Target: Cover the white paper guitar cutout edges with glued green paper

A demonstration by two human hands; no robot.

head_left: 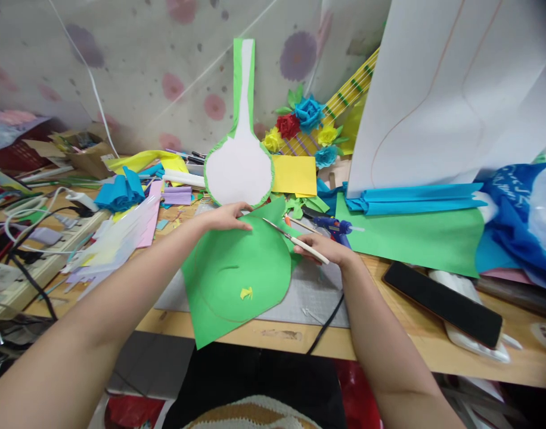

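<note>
A large green sheet with a faint curved pencil line lies over a grey mat and hangs past the table's front edge. At its upper edge, my left hand grips the sheet between thumb and fingers. My right hand is closed round the pale handles of scissors, whose blades point up and left over the sheet's upper right part. A small yellow scrap rests on the sheet. Behind stands a white lute-shaped cutout with green paper along its edges.
To the right are a blue glue gun, another green sheet and a black phone. Behind are paper flowers and a large white board. Cables and a power strip lie left. A black cable crosses the front edge.
</note>
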